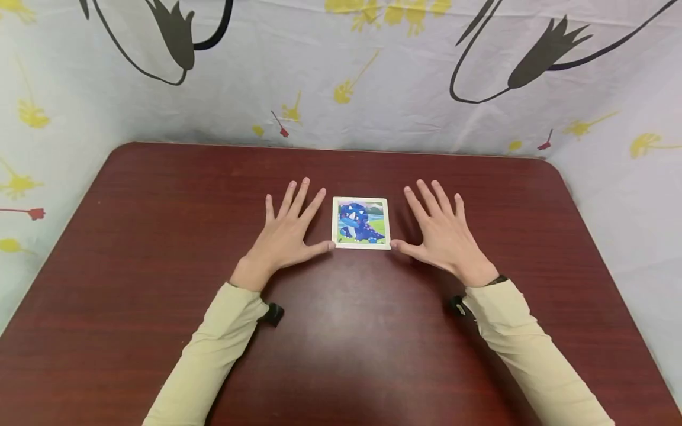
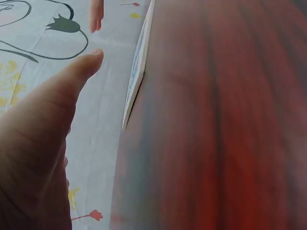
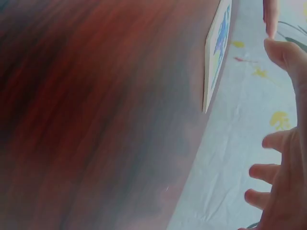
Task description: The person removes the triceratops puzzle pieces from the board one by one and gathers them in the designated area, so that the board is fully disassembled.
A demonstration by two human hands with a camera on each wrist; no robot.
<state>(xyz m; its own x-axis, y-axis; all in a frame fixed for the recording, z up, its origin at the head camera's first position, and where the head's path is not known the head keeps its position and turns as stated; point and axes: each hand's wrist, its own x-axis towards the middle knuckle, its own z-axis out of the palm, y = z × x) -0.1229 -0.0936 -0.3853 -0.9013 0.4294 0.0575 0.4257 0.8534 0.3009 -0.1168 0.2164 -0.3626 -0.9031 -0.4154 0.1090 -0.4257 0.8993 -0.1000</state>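
Note:
A small square picture board (image 1: 361, 223) with a white frame shows a blue cartoon dinosaur and lies flat on the dark red table. To its left my left hand (image 1: 288, 234) is spread, fingers straight and apart. My right hand (image 1: 442, 235) mirrors it on the other side. Each thumb tip appears close to a lower corner of the board in the head view. Both wrist views show the board (image 2: 138, 64) edge-on, with a gap between it and the left thumb (image 2: 67, 79) and the right thumb (image 3: 283, 52). Neither hand holds anything.
The wood-grain table top (image 1: 362, 331) has rounded far corners. A white cloth (image 1: 405, 100) with yellow, red and dark plant prints hangs behind and along both sides. Dark straps with small devices (image 1: 273, 315) sit at the wrists.

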